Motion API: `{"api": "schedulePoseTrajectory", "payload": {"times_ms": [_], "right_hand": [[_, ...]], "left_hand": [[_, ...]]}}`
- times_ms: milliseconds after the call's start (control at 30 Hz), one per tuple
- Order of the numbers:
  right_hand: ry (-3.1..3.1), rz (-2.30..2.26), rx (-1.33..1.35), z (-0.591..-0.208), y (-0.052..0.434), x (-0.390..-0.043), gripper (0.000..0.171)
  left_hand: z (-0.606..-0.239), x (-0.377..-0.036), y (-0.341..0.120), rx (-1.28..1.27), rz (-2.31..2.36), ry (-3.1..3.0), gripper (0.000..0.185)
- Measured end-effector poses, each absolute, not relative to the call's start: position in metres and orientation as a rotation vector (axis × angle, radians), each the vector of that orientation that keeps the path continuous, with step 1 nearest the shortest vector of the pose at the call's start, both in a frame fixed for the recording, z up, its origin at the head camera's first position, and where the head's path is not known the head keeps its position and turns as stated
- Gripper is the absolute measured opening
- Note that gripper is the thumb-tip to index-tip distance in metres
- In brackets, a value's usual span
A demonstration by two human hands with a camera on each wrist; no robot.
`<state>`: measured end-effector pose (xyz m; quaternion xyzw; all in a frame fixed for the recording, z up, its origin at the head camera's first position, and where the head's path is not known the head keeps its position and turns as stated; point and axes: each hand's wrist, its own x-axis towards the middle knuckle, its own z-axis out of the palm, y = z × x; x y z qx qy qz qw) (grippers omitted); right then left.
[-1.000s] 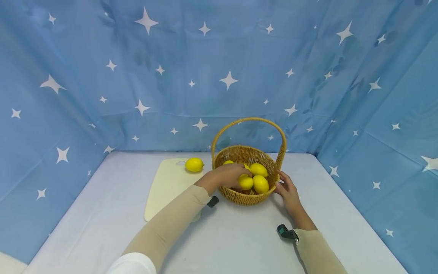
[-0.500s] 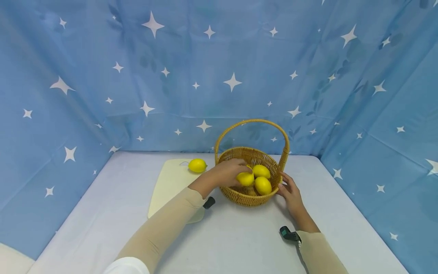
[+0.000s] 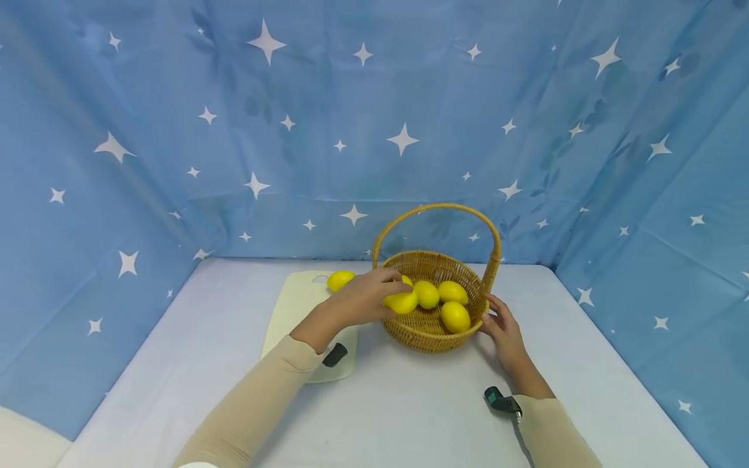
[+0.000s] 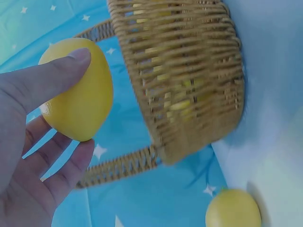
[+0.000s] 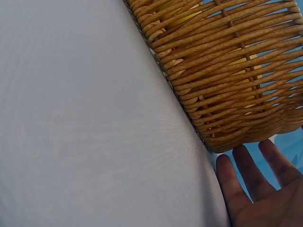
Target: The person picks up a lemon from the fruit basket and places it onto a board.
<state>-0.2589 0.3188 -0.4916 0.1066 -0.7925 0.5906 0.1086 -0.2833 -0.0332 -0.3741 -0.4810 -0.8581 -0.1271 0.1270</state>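
My left hand (image 3: 364, 299) pinches a lemon (image 4: 80, 94) between thumb and fingers, above the left rim of a wicker basket (image 3: 430, 341) in the head view. In the left wrist view, the thumb lies across this lemon and the basket stands to its right. Several more lemons (image 3: 455, 317) lie inside the basket. My right hand (image 3: 508, 338) rests against the basket's right side. In the right wrist view its fingers reach out nearly straight, with the tips at the woven wall; the thumb is out of that view.
A cream cutting board (image 3: 292, 305) lies left of the basket, partly behind my left arm. Another lemon (image 3: 341, 280) sits at its far end. The basket's tall handle (image 3: 445, 206) arches above it. A blue starry curtain (image 3: 316, 175) hangs behind the white table (image 3: 404, 409).
My left hand has come up and leftward out of the basket with a lemon, uncovering others inside. The right hand stays at the basket's side. The head view has shifted slightly.
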Motion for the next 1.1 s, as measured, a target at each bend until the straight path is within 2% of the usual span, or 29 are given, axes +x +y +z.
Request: {"api": "schedulePoseTrajectory", "payload": {"times_ms": [633, 1100], "right_hand": [[-2.309, 1.755, 0.327, -0.492, 0.319, -0.263, 0.053], [-2.306, 1.774, 0.337, -0.493, 0.32, -0.261, 0.053]], "left_hand": [[-0.382, -0.282, -0.117, -1.209, -0.4, -2.481, 0.053], [-0.396, -0.29, -0.15, -1.033, -0.419, -2.573, 0.052]]}}
